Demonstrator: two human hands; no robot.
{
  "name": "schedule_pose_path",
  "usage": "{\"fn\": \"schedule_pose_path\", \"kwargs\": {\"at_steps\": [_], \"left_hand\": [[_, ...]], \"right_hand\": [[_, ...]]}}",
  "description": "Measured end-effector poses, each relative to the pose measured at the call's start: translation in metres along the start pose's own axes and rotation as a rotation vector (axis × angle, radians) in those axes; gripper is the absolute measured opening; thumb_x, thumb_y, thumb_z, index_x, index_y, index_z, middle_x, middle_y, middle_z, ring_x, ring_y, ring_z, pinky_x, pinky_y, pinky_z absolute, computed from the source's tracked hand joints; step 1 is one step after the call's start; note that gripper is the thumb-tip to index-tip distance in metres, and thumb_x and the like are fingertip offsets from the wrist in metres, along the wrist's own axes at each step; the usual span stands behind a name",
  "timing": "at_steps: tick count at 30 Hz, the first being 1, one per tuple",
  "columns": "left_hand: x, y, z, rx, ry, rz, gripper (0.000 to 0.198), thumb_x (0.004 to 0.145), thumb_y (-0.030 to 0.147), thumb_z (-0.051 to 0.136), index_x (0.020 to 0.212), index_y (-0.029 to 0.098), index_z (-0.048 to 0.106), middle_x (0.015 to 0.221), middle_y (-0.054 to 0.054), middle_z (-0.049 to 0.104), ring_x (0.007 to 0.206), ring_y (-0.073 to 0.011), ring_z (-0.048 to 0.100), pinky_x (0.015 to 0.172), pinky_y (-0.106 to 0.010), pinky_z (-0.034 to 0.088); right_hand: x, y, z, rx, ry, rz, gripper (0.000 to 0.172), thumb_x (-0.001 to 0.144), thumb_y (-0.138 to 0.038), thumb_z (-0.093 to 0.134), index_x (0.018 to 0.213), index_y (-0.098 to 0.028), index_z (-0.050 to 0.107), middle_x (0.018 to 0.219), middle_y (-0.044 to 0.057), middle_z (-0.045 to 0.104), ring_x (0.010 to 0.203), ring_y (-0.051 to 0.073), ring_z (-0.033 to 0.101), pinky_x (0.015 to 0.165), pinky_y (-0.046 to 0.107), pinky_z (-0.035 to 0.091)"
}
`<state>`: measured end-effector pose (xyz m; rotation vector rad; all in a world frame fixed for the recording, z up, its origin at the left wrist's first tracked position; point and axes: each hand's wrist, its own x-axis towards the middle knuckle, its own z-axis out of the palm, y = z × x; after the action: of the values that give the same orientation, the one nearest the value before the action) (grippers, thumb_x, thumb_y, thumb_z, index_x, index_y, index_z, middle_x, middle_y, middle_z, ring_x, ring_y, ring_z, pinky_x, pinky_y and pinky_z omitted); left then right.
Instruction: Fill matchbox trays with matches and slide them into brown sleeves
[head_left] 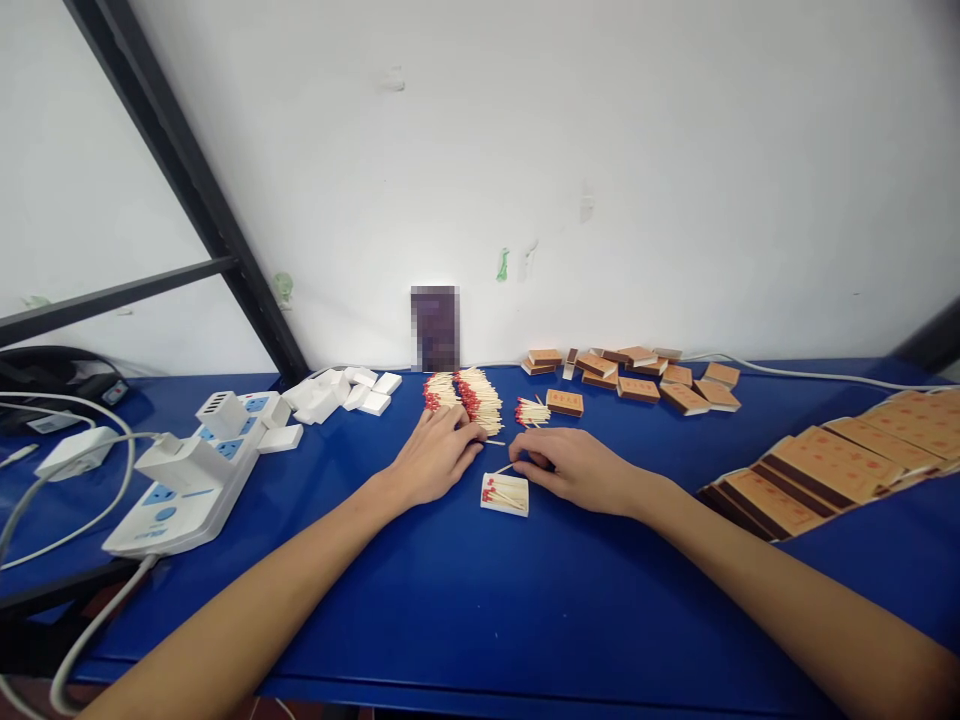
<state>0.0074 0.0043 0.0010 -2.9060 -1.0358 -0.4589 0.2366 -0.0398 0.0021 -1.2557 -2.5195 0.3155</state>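
A white matchbox tray [514, 511] lies on the blue table [600, 620], between and slightly nearer than the two hands. Matches lie inside, red heads mostly to the left, walls uncovered, presumably to keep it accessible from either side.

The right hand [574, 468] is beside the tray, thumb and finger apparently pinching a match [503, 468] by one end; the light grip would suit so thin a stick. The left hand [437, 452] rests palm down at the near edge of the match pile [480, 398]; whether its fingers grasp anything cannot be told.

Just beyond the right hand lie a small match bundle [532, 411] and, beside it, a finished-looking matchbox [565, 402]. More boxes [637, 370] stand toward the wall. White trays [341, 392] are grouped left, flat box sleeves [847, 460] overlapped right; this separation probably keeps each kind within reach.
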Motion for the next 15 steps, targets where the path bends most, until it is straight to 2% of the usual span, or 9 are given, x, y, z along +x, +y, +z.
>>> {"fn": "schedule_pose_path", "kwargs": {"at_steps": [7,12,15], "left_hand": [[0.000,0.003,-0.007,0.001,-0.060,0.033,0.018,0.099,0.024,0.037,0.094,0.018,0.054,0.099,-0.007,0.052,0.095,-0.0220,0.049,0.083,-0.038,0.038],[-0.011,0.019,-0.018,-0.161,-0.027,0.044,0.016,0.099,0.024,0.037,0.094,0.019,0.051,0.099,-0.006,0.051,0.094,-0.0208,0.048,0.085,-0.037,0.039],[-0.018,0.030,-0.021,-0.290,-0.053,0.053,0.016,0.098,0.027,0.040,0.094,0.020,0.054,0.099,-0.005,0.052,0.095,-0.0197,0.048,0.086,-0.035,0.039]], "right_hand": [[0.000,0.005,0.001,0.039,0.055,-0.029,0.015,0.097,-0.024,0.040,0.089,-0.021,0.052,0.087,0.004,0.060,0.075,0.017,0.054,0.067,0.029,0.040],[0.001,0.008,0.000,0.193,0.182,0.037,0.008,0.092,-0.021,0.046,0.093,-0.020,0.054,0.073,-0.001,0.060,0.063,0.014,0.053,0.061,0.026,0.041],[0.002,0.013,0.003,0.198,0.260,-0.001,0.019,0.089,-0.016,0.046,0.105,-0.019,0.056,0.069,-0.002,0.057,0.059,0.013,0.050,0.059,0.025,0.040]]}}
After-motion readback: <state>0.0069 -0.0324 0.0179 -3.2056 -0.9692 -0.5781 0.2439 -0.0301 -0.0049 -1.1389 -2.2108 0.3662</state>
